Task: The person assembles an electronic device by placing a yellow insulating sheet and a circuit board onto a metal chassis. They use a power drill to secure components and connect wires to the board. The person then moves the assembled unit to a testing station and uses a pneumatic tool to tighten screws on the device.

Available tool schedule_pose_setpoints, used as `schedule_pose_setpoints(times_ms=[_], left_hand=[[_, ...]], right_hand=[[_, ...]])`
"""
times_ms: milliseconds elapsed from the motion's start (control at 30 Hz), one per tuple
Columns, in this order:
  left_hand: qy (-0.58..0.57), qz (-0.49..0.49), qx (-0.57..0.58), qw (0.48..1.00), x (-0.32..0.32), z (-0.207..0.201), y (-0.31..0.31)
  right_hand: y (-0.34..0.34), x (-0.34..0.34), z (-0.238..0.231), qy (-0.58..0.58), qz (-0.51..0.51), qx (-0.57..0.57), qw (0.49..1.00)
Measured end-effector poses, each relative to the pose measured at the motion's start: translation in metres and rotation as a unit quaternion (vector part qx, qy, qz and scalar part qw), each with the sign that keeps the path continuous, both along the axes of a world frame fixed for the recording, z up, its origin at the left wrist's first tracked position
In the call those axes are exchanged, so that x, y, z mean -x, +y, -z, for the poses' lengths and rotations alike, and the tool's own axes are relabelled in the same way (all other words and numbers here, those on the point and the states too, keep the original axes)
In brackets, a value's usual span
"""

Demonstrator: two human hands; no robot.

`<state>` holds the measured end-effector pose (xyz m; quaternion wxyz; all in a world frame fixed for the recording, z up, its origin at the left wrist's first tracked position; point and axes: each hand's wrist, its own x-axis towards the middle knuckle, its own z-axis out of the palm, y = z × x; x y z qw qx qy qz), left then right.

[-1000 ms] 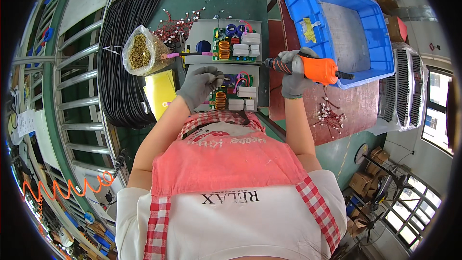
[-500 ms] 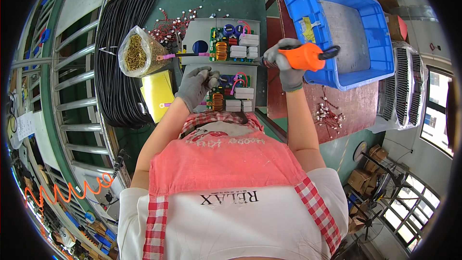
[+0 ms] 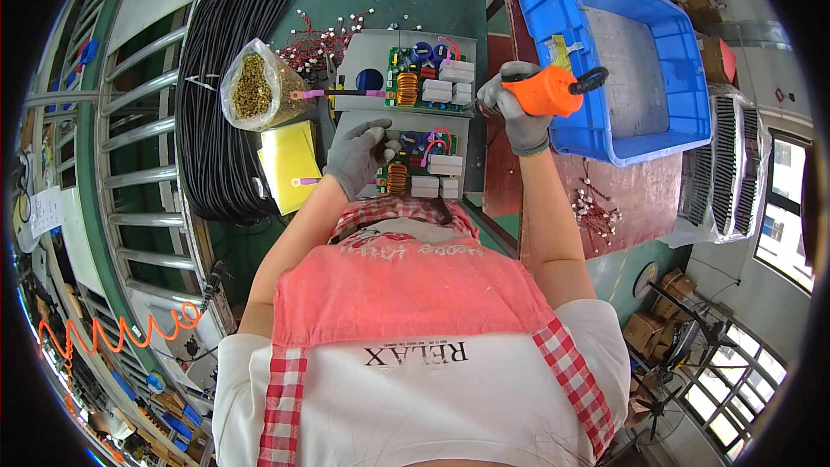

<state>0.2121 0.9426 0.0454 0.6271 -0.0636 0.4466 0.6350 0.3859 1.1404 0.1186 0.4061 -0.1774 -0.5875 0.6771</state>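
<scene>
My right hand (image 3: 524, 121), in a grey glove, is wrapped round an orange power screwdriver (image 3: 546, 93) with a black loop at its back end. The tool lies nearly level, its front pointing left toward the right edge of the farther circuit board (image 3: 430, 78). My left hand (image 3: 353, 158), also gloved, hovers at the left side of the nearer circuit board (image 3: 421, 164). Its fingers are curled together; whatever they hold is hidden. Both green boards carry copper coils, white blocks and pink wires, and sit on grey metal plates (image 3: 356, 50).
Left of the boards are an open plastic bag of brass-coloured small parts (image 3: 252, 93), yellow sheets (image 3: 289, 169) and a black cable coil (image 3: 212, 121). Red wires with white connectors (image 3: 320, 45) lie beyond. A blue bin (image 3: 592, 134) and more red wires (image 3: 595, 212) are at right.
The whole view has shifted slightly to the right. The screwdriver's back end has tipped a little farther from me; my left fingers have loosened slightly, staying by the nearer board.
</scene>
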Motion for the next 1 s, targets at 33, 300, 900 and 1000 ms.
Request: schedule_pose_setpoints(times_ms=[33, 300, 900, 1000], left_hand=[[0.068, 0.028, 0.016, 0.997, 0.001, 0.004, 0.001], [0.632, 0.305, 0.250, 0.667, 0.022, 0.017, 0.037], [0.661, 0.362, 0.238, 0.613, 0.023, 0.024, 0.039], [0.551, 0.299, 0.163, 0.762, 0.039, 0.042, 0.022]], right_hand=[[-0.003, -0.001, 0.001, -0.030, 0.016, -0.017, 0.999], [-0.018, 0.003, 0.011, -0.122, 0.077, -0.118, 0.982], [0.002, -0.002, 0.020, -0.053, 0.027, -0.059, 0.997], [0.016, -0.003, 0.003, -0.078, -0.014, 0.009, 0.997]])
